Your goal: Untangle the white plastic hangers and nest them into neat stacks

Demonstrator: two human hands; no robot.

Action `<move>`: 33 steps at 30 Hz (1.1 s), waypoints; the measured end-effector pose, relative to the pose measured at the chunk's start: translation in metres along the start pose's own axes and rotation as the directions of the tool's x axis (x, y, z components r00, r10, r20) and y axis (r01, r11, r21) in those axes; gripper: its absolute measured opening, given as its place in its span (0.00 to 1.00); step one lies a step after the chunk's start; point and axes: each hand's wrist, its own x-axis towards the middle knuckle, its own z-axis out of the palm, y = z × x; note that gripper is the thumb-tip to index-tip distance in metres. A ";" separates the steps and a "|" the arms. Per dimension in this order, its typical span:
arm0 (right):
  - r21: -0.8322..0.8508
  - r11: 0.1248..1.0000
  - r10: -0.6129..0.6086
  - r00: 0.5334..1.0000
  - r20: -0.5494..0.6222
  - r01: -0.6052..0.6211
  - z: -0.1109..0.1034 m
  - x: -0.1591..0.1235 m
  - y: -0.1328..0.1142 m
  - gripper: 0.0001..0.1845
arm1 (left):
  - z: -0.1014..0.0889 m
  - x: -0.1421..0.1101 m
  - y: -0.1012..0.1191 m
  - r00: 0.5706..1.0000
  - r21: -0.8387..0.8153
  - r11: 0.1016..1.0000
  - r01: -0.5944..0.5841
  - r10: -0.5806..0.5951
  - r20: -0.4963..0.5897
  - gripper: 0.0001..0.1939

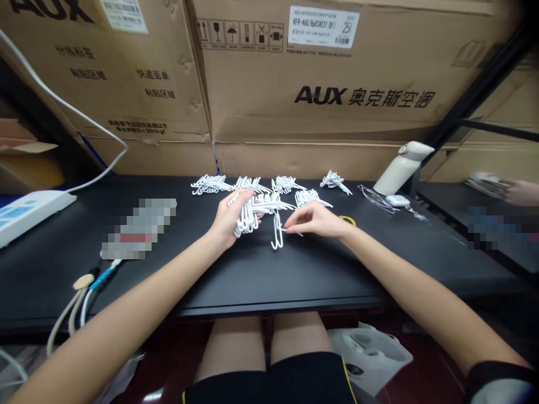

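Note:
My left hand (229,221) grips a bundle of white plastic hooks (248,216) just above the black table (252,269). My right hand (314,220) pinches a single white hook (277,233) lying on the table beside that bundle. Several more bundles of white hooks (269,184) lie in a row behind both hands, near the cardboard boxes. A yellow rubber band (349,219) peeks out just behind my right wrist.
Large AUX cardboard boxes (328,95) wall off the back of the table. A white bottle (402,168), a clear plastic bag (374,197) and a small white device (398,200) lie at right. A white power strip (25,212) and cables (84,292) sit left. Another person's hand (520,192) is far right.

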 end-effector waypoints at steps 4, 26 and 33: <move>0.106 0.993 0.063 0.986 -0.155 -0.046 -0.021 -0.001 0.000 0.15 | 0.000 -0.002 -0.002 0.997 0.052 0.997 -0.059 0.056 0.060 0.15; 0.061 0.998 0.002 0.987 -0.161 0.008 -0.004 -0.004 -0.009 0.13 | 0.000 -0.007 -0.009 0.926 0.394 0.840 -0.372 0.311 0.213 0.14; 0.083 0.996 -0.012 0.962 -0.271 0.036 0.008 -0.003 -0.014 0.10 | 0.001 -0.007 -0.011 0.914 0.419 0.816 -0.398 0.315 0.255 0.15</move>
